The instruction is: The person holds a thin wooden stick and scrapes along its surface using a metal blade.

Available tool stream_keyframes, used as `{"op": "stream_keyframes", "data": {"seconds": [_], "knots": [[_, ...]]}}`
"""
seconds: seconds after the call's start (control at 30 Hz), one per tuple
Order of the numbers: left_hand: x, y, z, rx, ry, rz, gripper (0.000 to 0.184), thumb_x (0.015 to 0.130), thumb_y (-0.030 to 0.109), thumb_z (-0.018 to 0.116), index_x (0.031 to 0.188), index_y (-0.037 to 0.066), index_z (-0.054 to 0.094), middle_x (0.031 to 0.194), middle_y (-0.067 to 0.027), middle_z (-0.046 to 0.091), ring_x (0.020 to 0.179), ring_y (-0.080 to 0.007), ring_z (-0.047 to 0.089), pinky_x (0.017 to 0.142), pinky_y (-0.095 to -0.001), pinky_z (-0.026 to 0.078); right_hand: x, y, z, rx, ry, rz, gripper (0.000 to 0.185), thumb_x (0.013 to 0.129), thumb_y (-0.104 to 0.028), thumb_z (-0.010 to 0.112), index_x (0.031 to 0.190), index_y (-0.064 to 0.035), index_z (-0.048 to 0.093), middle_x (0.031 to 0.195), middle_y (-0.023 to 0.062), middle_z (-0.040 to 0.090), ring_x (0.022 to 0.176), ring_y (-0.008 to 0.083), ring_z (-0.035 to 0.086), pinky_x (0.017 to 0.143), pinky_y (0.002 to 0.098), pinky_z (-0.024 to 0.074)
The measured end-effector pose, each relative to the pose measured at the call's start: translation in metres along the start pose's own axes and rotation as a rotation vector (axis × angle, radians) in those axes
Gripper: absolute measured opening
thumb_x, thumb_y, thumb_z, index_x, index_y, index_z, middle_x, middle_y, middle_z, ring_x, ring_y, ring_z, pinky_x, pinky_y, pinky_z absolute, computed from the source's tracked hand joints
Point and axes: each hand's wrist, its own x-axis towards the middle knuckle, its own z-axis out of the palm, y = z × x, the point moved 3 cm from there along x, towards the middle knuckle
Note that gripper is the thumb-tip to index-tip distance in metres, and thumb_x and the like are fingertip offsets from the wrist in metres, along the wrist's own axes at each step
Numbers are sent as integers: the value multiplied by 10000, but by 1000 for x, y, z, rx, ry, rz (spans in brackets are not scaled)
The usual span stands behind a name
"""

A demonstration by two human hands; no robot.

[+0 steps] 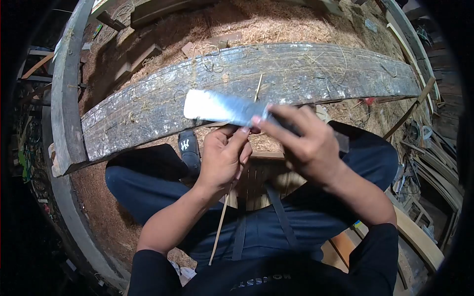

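My right hand [308,143] is closed round the handle of a broad-bladed knife [217,107], slightly smeared by motion. The bright blade reaches leftward over the front edge of a worn wooden plank [163,106]. Below the blade, my left hand [222,155] pinches a thin wooden strip [219,229] between thumb and fingers. The strip's upper end rises past the blade over the plank, and its lower end hangs toward my lap. The blade crosses the strip close to my left fingertips; whether they touch, I cannot tell.
Curled shavings lie on the plank, and sawdust [276,24] covers the floor behind it. A grey beam [66,89] runs along the left. Wood offcuts [143,56] lie at the back left, and bent strips [437,167] are piled at right. A dark shoe [189,157] is below the plank.
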Motion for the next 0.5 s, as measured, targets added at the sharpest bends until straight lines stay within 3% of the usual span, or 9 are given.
{"op": "stream_keyframes", "data": {"seconds": [0.07,0.1,0.13,0.23,0.33,0.4,0.5], "knots": [[-9,7,6,125,210,-75,255,1063,232,538,1044,16,672,568,26,499,370,-42,369,340,-216,276,-6,-11,7,88,28,-120,450,835,-211,700,1284,-245,694,1174,62,648,788,220,598,630,322,520],[-6,3,-3,228,136,-101,256,1058,242,549,1054,14,666,565,24,500,359,-48,370,341,-212,278,-6,-8,5,84,10,-76,432,835,-204,702,1266,-231,705,1166,61,648,793,217,602,631,335,524],[-2,5,0,67,23,3,254,1046,244,564,952,26,654,563,22,508,350,-56,381,341,-211,285,-1,2,0,40,5,-35,446,831,-172,691,1274,-226,701,1166,60,648,798,211,604,625,326,521],[-2,-2,-3,83,34,-30,275,1052,255,558,953,17,654,561,17,500,355,-56,381,335,-220,275,0,7,-2,40,-14,-26,495,814,-94,663,1294,-214,681,1162,69,648,789,206,603,614,318,514],[-4,1,-2,157,104,-41,267,1062,249,536,1019,12,652,563,16,494,368,-53,385,331,-226,269,-5,0,4,51,-45,-43,484,829,-149,674,1308,-214,672,1190,83,646,833,203,625,637,320,527],[-2,0,-2,15,-6,-12,227,1047,206,528,971,25,642,569,17,504,369,-57,404,330,-225,282,0,10,1,42,12,2,520,809,-152,699,1323,-220,666,1206,85,643,865,208,635,669,329,540],[-4,2,-5,62,13,-39,229,1041,224,551,1013,21,653,577,13,512,365,-61,398,336,-221,284,-5,2,0,57,10,-31,544,788,-147,716,1325,-221,666,1206,84,643,876,219,638,682,336,547]]}}
